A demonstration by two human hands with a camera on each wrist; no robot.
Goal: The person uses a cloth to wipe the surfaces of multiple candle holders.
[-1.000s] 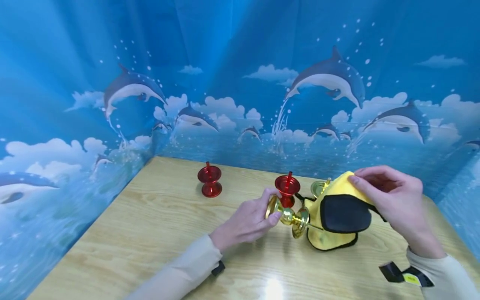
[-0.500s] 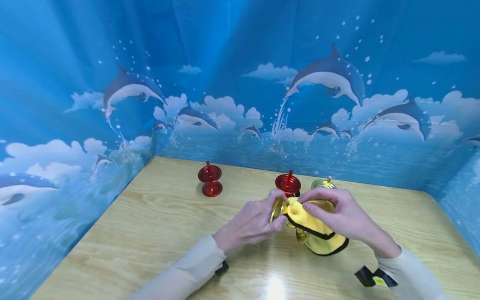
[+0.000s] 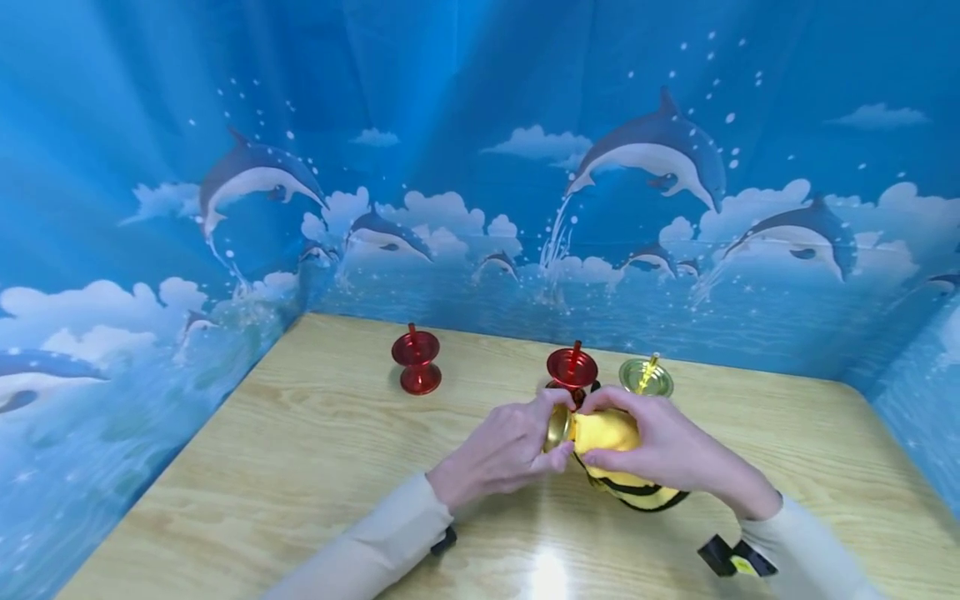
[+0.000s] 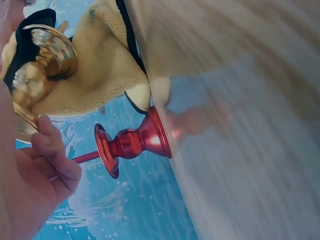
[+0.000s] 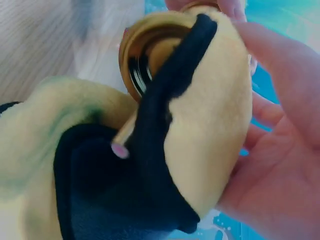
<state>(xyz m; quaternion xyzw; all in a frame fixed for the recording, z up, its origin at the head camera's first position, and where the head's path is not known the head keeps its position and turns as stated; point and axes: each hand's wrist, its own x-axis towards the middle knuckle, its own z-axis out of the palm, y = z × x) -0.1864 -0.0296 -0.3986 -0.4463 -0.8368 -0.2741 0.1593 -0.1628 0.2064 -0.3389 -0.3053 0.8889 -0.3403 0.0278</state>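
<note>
My left hand (image 3: 504, 454) pinches one gold holder (image 3: 557, 427) by its base over the table (image 3: 300, 467). My right hand (image 3: 660, 450) grips the one yellow cloth (image 3: 607, 433) around it. Behind stand two red holders (image 3: 417, 360) and another gold one (image 3: 646, 377).

The yellow cloth (image 3: 611, 433) hides most of the gold candlestick (image 3: 557, 427).

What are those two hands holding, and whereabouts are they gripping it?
The left hand grips a gold candlestick by its round base. The right hand holds a yellow cloth wrapped over the candlestick's other end.
</note>
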